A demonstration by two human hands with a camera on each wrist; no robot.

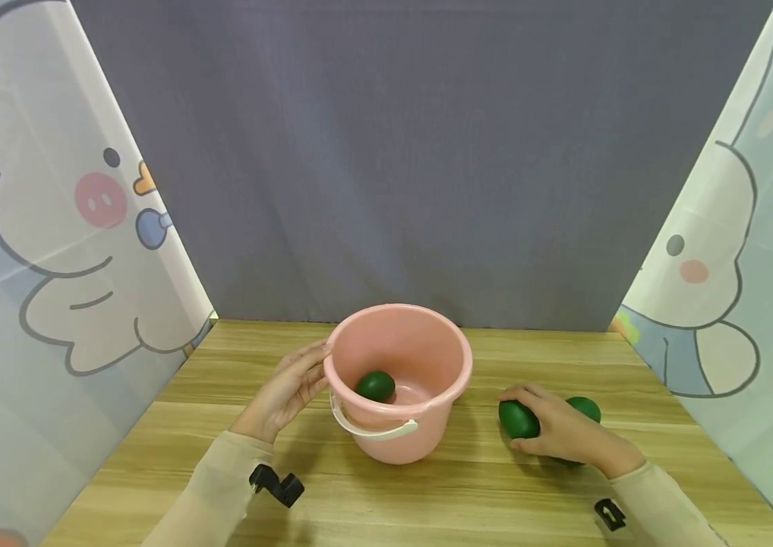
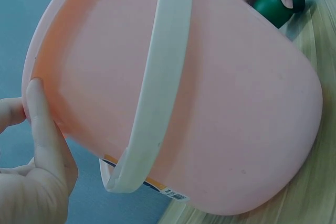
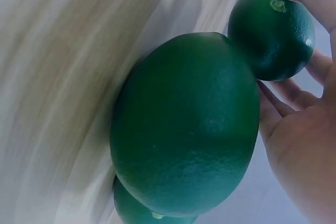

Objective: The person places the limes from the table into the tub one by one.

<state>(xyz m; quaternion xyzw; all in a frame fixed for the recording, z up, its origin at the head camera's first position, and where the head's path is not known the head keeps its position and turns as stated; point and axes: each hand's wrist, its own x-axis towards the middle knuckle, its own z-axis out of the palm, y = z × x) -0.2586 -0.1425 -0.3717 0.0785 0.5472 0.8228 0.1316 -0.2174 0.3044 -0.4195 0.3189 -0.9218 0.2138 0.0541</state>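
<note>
A pink bucket (image 1: 427,437) with a white handle (image 1: 380,434) stands on the table, tilted slightly toward me. My left hand (image 1: 294,387) pinches its rim at the left, one finger (image 2: 44,124) lying under the lip in the left wrist view. Inside, on the bucket floor, lies a dark green lime (image 1: 376,386). To the right of the bucket, my right hand (image 1: 553,425) holds another lime (image 3: 270,35) between thumb and fingers, low over the table. A large-looking lime (image 3: 186,124) sits close by the right palm, with one more lime (image 3: 139,205) partly hidden behind it.
The wood-grain table (image 1: 482,501) runs back to a grey cloth (image 1: 414,167). Printed cartoon curtains (image 1: 86,304) hang along both sides. A black strap mount (image 1: 277,485) is on the left wrist and another (image 1: 610,514) on the right.
</note>
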